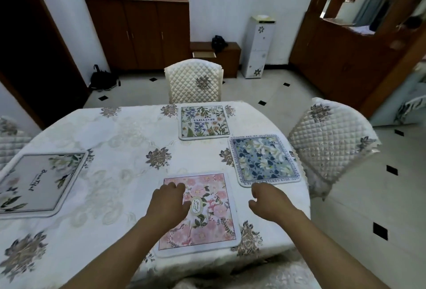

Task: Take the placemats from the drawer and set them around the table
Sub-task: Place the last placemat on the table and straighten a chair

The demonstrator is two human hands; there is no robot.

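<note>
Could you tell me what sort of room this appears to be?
Most likely a home dining room: a table under an embroidered cloth, quilted-cover chairs drawn up to it, floral placemats laid out, and wooden cabinets along the far wall.

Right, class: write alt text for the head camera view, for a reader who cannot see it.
A person's left hand rests on a pink floral placemat at the near edge of a table with a white cloth, right hand open beside it. Three more mats lie around: blue, green botanical, pale grey. Two quilted chairs stand behind.
</note>
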